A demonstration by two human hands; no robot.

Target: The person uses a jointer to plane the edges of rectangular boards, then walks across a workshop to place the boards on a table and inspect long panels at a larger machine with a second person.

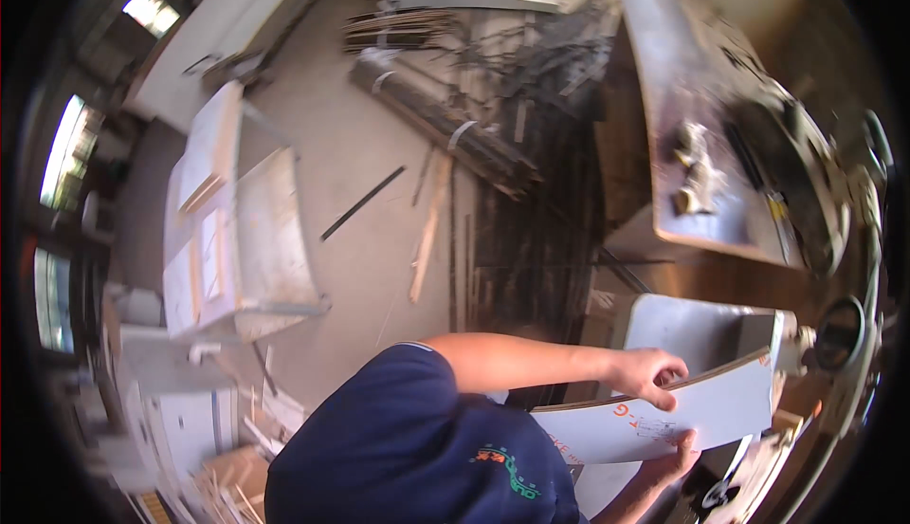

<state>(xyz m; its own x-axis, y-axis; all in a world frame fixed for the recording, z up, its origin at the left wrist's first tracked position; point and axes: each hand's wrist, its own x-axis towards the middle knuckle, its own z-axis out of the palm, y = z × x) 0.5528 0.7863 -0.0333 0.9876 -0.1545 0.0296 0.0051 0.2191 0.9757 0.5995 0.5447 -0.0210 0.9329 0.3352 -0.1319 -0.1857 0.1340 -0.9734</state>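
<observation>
A long white board with orange print on its face is tilted up on edge at the lower right. Reaching across from the navy sleeve, my left hand grips the board's upper brown edge with curled fingers. My right hand holds the lower edge, its thumb against the white face and its other fingers hidden behind. Just beyond the board lies a pale grey machine table.
A workbench with crumpled gloves stands at the upper right. Bundled strips, a dark strip and a wooden strip lie on the floor. A trolley with white panels is at left; wood scraps lie lower left.
</observation>
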